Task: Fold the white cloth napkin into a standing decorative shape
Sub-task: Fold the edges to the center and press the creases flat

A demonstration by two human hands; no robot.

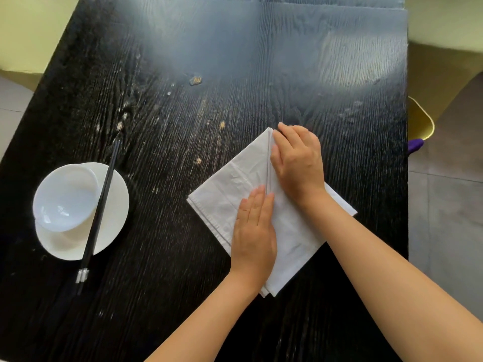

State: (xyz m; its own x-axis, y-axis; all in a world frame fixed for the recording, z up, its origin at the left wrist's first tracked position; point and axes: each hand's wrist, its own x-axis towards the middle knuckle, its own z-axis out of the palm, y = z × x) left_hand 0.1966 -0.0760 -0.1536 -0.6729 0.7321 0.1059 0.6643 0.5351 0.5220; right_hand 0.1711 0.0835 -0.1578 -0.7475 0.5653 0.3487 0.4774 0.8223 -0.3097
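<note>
White cloth napkin (224,194) lies flat as a diamond on black wooden tabletop (183,126). Left hand (254,231) and right hand (298,158), both open-palmed, press centre seam. Early flat-fold step; next likely needs a crisp crease.

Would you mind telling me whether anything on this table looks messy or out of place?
Yes: pale crumbs and smears dot the dark table beyond the napkin. The bowl sits off-centre on its plate.
</note>
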